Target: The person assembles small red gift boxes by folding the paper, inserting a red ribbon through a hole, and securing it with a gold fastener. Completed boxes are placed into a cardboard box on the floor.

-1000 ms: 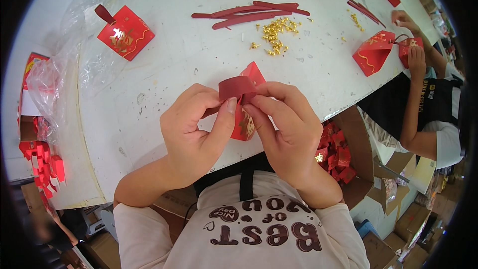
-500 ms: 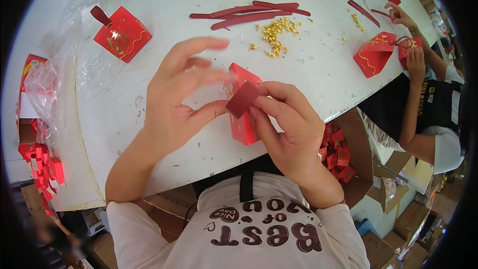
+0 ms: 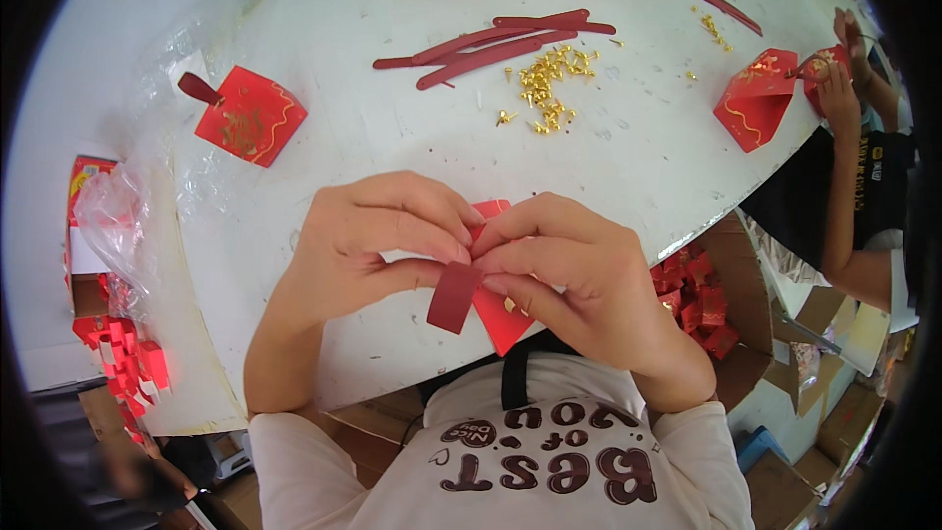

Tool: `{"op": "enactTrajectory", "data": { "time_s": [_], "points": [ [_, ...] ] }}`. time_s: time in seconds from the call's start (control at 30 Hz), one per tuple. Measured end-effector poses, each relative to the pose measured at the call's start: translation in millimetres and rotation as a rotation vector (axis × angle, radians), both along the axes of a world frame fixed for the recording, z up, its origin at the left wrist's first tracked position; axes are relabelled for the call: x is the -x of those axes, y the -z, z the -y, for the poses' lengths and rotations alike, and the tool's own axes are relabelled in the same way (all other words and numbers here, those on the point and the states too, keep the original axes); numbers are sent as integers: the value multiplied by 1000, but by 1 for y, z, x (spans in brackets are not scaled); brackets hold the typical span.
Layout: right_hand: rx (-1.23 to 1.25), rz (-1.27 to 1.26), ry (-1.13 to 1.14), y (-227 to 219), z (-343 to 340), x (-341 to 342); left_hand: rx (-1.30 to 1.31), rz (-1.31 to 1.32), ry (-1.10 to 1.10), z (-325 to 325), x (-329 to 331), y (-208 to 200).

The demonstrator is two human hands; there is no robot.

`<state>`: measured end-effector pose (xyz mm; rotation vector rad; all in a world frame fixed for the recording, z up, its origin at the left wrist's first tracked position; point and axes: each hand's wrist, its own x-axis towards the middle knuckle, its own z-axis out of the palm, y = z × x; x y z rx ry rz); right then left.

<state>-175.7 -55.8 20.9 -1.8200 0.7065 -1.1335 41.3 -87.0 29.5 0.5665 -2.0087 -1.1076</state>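
Near the table's front edge, a dark red strap (image 3: pixel 454 300) curls in a loop between my hands, over a small red gift box (image 3: pixel 502 322) with gold print. My left hand (image 3: pixel 383 240) is closed, its thumb and fingertips pinching at the strap's upper part. Close against it, my right hand (image 3: pixel 569 270) is closed too, pinching the strap from the other side with the box just behind its fingers. The fingers hide the spot where strap and box meet, and whether a gold fastener is there I cannot tell.
Loose dark red straps (image 3: pixel 491 36) and a pile of gold paper fasteners (image 3: pixel 549 83) lie beyond my hands. A red box with a strap handle (image 3: pixel 252 118) stands at left. A carton of red boxes (image 3: pixel 736 304) is at lower right. A co-worker's hand (image 3: pixel 837 93) holds a box.
My left hand has come down from its spread pose and now pinches the strap beside my right hand. Both hands and the box sit lower in the view.
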Motion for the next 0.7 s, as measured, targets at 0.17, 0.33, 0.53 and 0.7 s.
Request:
{"op": "enactTrajectory", "data": {
  "time_s": [0.17, 0.33, 0.53, 0.7],
  "points": [
    [99, -3, -45, 3, 8, -1, -28, 51, 2, -2, 0, -6],
    [159, -35, -49, 11, 12, -3, -35, 45, -58, -8, 8, -5],
    [79, -22, -72, 11, 14, 0, -46, 81, -94, -15, 15, -10],
    [112, 59, -79, 12, 14, 2, -95, 61, -107, -16, 17, -13]
  ]
}}
